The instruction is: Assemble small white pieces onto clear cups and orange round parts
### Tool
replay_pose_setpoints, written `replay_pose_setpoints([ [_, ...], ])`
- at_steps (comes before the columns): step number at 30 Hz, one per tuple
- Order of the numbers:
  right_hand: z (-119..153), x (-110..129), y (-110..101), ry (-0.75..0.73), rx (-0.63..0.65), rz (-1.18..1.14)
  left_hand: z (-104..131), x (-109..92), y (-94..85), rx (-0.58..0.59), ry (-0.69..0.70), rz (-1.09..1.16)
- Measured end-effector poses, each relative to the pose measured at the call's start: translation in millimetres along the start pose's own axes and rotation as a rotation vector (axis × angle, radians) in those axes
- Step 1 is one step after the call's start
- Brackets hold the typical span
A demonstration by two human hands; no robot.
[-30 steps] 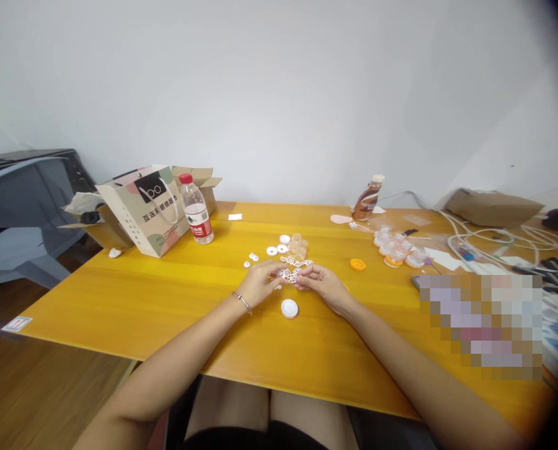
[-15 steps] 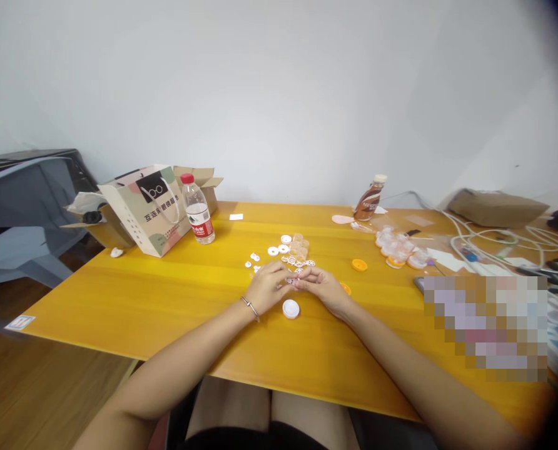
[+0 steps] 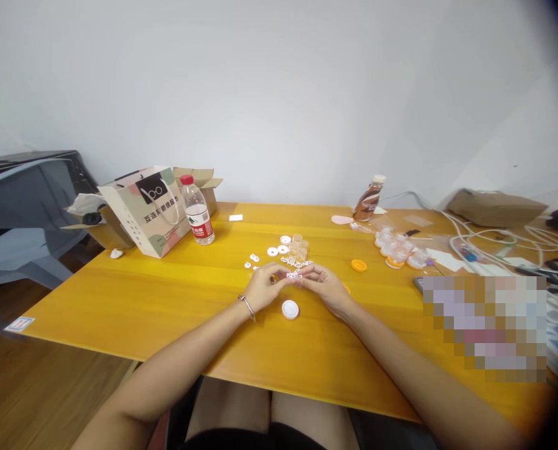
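Observation:
Between my fingertips is a small white openwork plastic piece (image 3: 293, 275), too small to make out fully. My left hand (image 3: 266, 285) pinches it from the left, and my right hand (image 3: 323, 286) pinches its right side. Just in front of me, below the hands, lies a round white cap (image 3: 290, 309). Beyond the fingers are several white spoked wheels (image 3: 291, 260), white rings (image 3: 283, 249) and clear amber-tinted cups (image 3: 298, 248). Small white pieces (image 3: 248, 265) lie beyond my left hand. An orange disc (image 3: 346, 288) is partly hidden by my right hand.
A water bottle (image 3: 197, 212) and a paper bag (image 3: 145, 215) stand at left. Toward the right are an orange lid (image 3: 358, 265), clear-and-orange containers (image 3: 398, 248), a brown drink bottle (image 3: 369, 199), white cables (image 3: 483, 240) and a blurred-out flat object (image 3: 485, 328).
My left fingers have shifted slightly and opened around the white piece, showing more of it. Both hands stay close together in nearly the same place.

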State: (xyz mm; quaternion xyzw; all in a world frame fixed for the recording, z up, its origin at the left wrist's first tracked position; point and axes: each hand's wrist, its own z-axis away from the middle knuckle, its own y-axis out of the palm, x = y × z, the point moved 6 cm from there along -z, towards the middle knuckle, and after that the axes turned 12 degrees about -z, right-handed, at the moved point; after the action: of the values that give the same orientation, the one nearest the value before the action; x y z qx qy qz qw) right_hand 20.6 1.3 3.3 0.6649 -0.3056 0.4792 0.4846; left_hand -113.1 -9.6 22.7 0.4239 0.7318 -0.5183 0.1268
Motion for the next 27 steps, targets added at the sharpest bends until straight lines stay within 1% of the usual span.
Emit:
replay_pose_setpoints([
  [3,0.4,0.8,0.8,-0.007,-0.001,0.001,-1.3,6.3,3.2,0.011,-0.057,0.053],
  [11,0.7,2.0,1.9,-0.045,-0.022,0.07,-0.9,15.5,8.7,0.027,-0.15,0.167],
  [14,1.6,3.1,2.1,-0.066,-0.044,0.117,-0.1,16.1,11.1,0.027,-0.18,0.218],
  [18,3.8,4.5,3.5,-0.121,-0.051,0.164,0.8,12.7,9.1,0.003,-0.197,0.257],
  [21,4.3,4.6,5.5,-0.135,-0.034,0.156,-0.2,7.9,3.3,-0.003,-0.159,0.238],
  [23,3.6,5.1,7.4,-0.127,-0.006,0.123,-1.8,2.7,-3.0,-0.026,-0.086,0.177],
  [25,2.5,4.5,8.2,-0.085,0.016,0.067,-3.1,-4.1,-9.1,-0.066,0.01,0.118],
  [27,1.8,1.3,8.4,-0.003,0.045,-0.011,-3.9,-10.9,-12.1,-0.084,0.102,0.092],
])
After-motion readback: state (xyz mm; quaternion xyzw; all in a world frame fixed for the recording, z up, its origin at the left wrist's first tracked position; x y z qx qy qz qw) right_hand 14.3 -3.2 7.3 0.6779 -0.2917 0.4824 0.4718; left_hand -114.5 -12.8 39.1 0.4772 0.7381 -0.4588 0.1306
